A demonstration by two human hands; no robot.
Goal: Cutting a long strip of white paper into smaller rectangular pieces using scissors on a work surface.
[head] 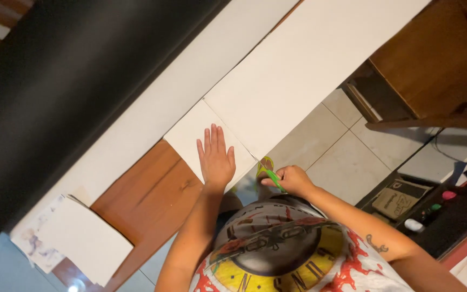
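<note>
White cardboard, a small square sheet, lies on the brown wooden tabletop at the centre. Your left hand presses flat on it, fingers spread open, apparently to keep it from shifting. At four o'clock from that hand, your right hand grips a green-handled cutter, fingers closed around it at the sheet's edge. A long white board extends toward one o'clock; loose white sheets rest at eight o'clock.
</note>
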